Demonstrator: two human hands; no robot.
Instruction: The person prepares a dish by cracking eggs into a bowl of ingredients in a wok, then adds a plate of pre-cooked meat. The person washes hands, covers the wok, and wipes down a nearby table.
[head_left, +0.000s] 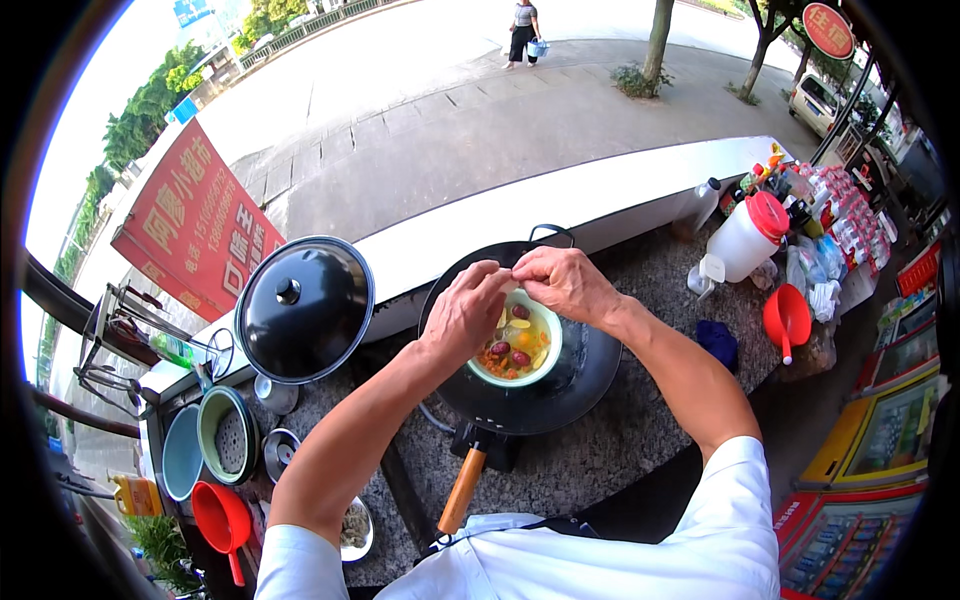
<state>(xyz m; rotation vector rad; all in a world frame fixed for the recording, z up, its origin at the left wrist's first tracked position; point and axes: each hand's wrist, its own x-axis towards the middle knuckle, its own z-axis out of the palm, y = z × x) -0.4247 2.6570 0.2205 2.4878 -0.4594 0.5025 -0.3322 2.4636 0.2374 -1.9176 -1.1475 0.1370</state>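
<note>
Above a pale green bowl (556, 352), my left hand (469, 304) and my right hand (566, 279) meet at pinched fingertips. Between them is a small pale piece, mostly hidden by the fingers; I cannot tell what it is. In the bowl, clear liquid holds red dates (520, 358), orange bits that look like goji berries (495, 365), pale slices and a round yellow thing like an egg yolk (526, 339). The bowl sits inside a black wok (592, 382), whose wooden handle (462, 491) points towards me.
A domed black lid (319, 322) leans at left by the white ledge (465, 214). Green basins (206, 450), a red ladle (221, 517) and a small metal bowl (367, 529) lie left. At right are a red-lidded plastic jug (742, 240), a dark blue cloth (717, 345) and another red ladle (787, 315).
</note>
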